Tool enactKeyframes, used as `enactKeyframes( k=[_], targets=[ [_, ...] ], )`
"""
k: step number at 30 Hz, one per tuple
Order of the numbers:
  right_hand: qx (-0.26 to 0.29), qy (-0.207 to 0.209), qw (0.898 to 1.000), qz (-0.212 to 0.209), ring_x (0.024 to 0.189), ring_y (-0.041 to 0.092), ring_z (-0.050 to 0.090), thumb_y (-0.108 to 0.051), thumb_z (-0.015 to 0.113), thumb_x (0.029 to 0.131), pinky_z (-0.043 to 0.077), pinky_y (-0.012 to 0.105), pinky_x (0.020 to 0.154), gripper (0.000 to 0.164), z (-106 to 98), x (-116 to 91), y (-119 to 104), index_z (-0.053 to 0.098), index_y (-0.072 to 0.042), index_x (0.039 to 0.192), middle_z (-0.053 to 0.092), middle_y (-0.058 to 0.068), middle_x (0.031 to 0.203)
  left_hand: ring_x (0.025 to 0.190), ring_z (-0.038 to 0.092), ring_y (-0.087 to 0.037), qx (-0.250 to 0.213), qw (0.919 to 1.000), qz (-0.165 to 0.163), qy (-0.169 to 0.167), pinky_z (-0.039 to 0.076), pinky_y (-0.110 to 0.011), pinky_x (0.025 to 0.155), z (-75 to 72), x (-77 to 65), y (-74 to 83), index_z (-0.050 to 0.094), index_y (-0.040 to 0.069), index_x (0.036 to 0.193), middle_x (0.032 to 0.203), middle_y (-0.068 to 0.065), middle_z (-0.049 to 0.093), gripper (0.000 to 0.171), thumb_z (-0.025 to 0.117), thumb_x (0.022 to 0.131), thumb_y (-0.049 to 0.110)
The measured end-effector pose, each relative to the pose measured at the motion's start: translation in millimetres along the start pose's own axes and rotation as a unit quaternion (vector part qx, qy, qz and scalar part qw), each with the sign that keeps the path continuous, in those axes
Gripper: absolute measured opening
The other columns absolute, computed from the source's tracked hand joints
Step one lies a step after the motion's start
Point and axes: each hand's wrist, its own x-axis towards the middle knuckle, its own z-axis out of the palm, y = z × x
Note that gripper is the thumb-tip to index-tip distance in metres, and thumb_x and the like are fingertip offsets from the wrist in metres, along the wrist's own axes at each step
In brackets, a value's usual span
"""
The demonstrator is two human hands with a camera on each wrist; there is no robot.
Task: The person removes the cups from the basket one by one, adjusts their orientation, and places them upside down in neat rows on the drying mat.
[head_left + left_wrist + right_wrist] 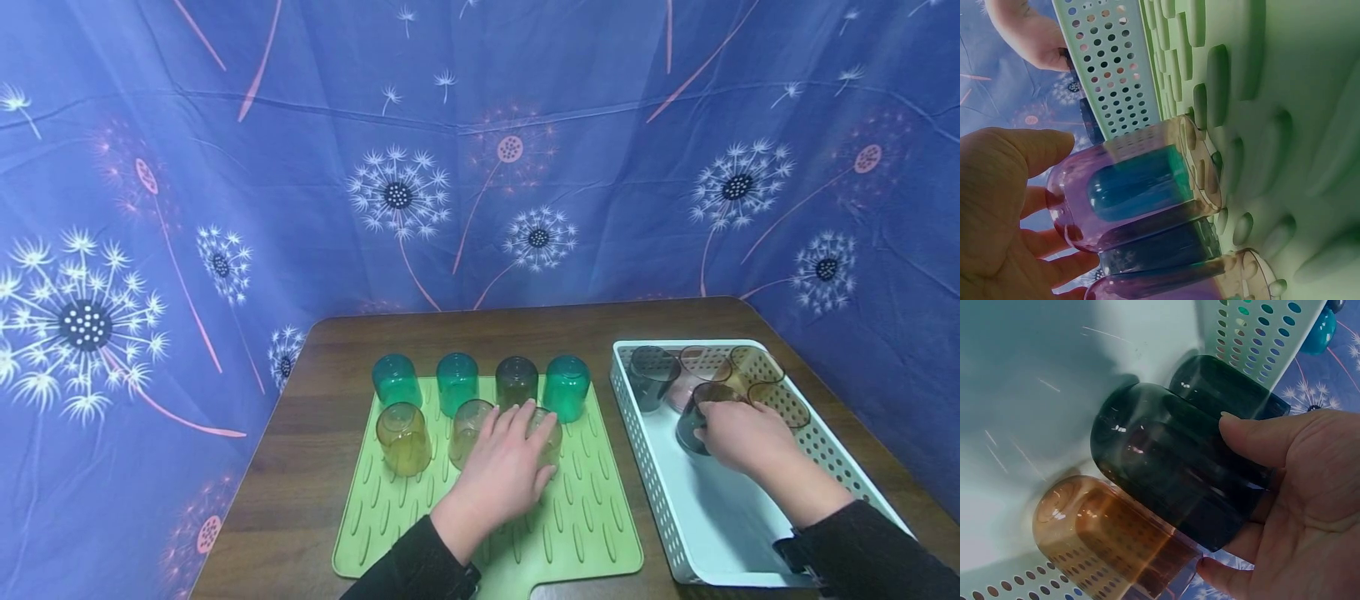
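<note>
My left hand [502,467] reaches over the green drying mat [592,533], fingers spread and nearly straight about an upside-down pale tinted glass [553,446]. In the left wrist view that glass [1072,181] looks purple, with the thumb near its base and fingers behind it. A second pale glass [467,421] stands beside it, partly covered by the hand in the head view. Over the white basket [720,533], my right hand [750,437] grips a dark grey glass [1166,456] near its rim, thumb on one side and fingers on the other. This glass is upright, its base close to the basket floor.
Behind on the mat stand green glasses [458,383] and a dark glass [517,382], upside down, with a yellow glass [404,442] at front left. Around the right hand in the basket are another dark glass [651,379], a pink glass [686,387] and amber glasses [783,404].
</note>
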Motion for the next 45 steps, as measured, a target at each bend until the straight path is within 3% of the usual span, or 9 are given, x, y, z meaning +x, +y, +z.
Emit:
enactKeyframes(
  k=[4,11,17,24,28,33,36,40,45],
  targets=[
    [0.0,0.016,1.0,0.003,0.102,0.052,0.065,-0.024,0.071,0.091,0.047,0.066,0.092,0.049,-0.1,-1.5,0.3,0.062,0.011,0.124,0.071,0.029,0.105,0.144,0.046,-0.033,-0.001,1.0,0.0,-0.001,0.031,-0.056,0.122,-0.1,-0.4,-0.1,0.039,0.022,0.155,0.159,-0.013,0.042,0.068,0.061,0.097,0.049],
    [0.044,0.047,0.998,0.009,0.082,0.049,0.067,-0.02,0.068,0.092,0.052,0.059,0.068,0.034,-12.9,-7.7,-2.2,0.065,0.01,0.108,0.07,0.027,0.091,0.143,0.046,-0.033,-0.002,1.0,0.0,0.003,0.031,-0.056,0.122,-0.4,-0.8,-0.2,0.04,0.021,0.154,0.158,-0.013,0.043,0.067,0.062,0.097,0.049],
    [0.065,0.043,0.997,0.016,0.077,0.043,0.067,-0.021,0.065,0.095,0.049,0.054,0.061,0.035,-35.2,-19.8,-7.2,0.063,0.011,0.109,0.069,0.022,0.087,0.143,0.046,-0.033,-0.004,1.0,-0.003,0.001,0.03,-0.056,0.122,-0.5,-1.3,-0.1,0.039,0.022,0.155,0.159,-0.013,0.042,0.068,0.061,0.097,0.05],
    [0.098,0.089,0.991,-0.004,0.061,0.023,0.055,-0.024,0.063,0.097,0.041,0.041,0.055,0.03,-50.2,-43.2,-15.5,0.062,0.005,0.097,0.06,0.007,0.07,0.146,0.043,-0.033,-0.027,0.9996,-0.008,0.001,0.028,-0.056,0.123,-0.8,-2.2,0.0,0.039,0.021,0.155,0.16,-0.013,0.041,0.068,0.06,0.097,0.05],
    [0.149,0.1,0.984,0.007,0.067,0.029,0.058,-0.033,0.061,0.101,0.043,0.04,0.058,0.039,-55.3,-58.1,-20.8,0.063,0.005,0.104,0.064,0.015,0.077,0.147,0.041,-0.034,-0.043,0.999,-0.006,0.002,0.027,-0.056,0.124,-0.1,-2.6,0.4,0.038,0.021,0.156,0.161,-0.013,0.039,0.068,0.059,0.098,0.05],
    [0.225,0.095,0.969,0.03,0.074,0.018,0.058,-0.047,0.055,0.102,0.041,0.033,0.06,0.04,-50.7,-70.5,-34.0,0.067,-0.008,0.105,0.069,0.006,0.086,0.148,0.039,-0.031,-0.068,0.9975,0.008,0.019,0.028,-0.055,0.124,-1.1,-4.2,2.1,0.039,0.023,0.156,0.161,-0.009,0.04,0.063,0.055,0.1,0.049],
    [0.272,0.101,0.956,0.038,0.085,0.018,0.063,-0.046,0.056,0.102,0.043,0.031,0.063,0.039,-42.4,-75.6,-44.1,0.068,-0.01,0.109,0.073,0.009,0.099,0.149,0.038,-0.027,-0.112,0.9926,0.031,0.034,0.031,-0.052,0.123,-4.2,-6.5,4.8,0.037,0.027,0.157,0.16,-0.005,0.04,0.061,0.05,0.102,0.05],
    [0.34,0.113,0.933,0.038,0.081,0.009,0.058,-0.04,0.06,0.101,0.044,0.028,0.063,0.032,-27.5,-79.7,-57.9,0.069,-0.01,0.104,0.073,0.008,0.097,0.146,0.043,-0.024,-0.192,0.9785,0.063,0.04,0.043,-0.048,0.115,-12.4,-11.1,10.7,0.026,0.033,0.16,0.16,-0.001,0.039,0.067,0.048,0.101,0.057],
    [0.422,0.082,0.902,0.042,0.085,-0.001,0.057,-0.036,0.06,0.102,0.046,0.023,0.069,0.029,-10.1,-80.6,-74.5,0.068,-0.009,0.1,0.073,0.002,0.099,0.136,0.054,-0.019,-0.242,0.9618,0.112,0.062,0.054,-0.036,0.103,-12.3,-14.6,18.2,0.016,0.032,0.162,0.159,0.0,0.038,0.084,0.059,0.096,0.059]
  ],
)
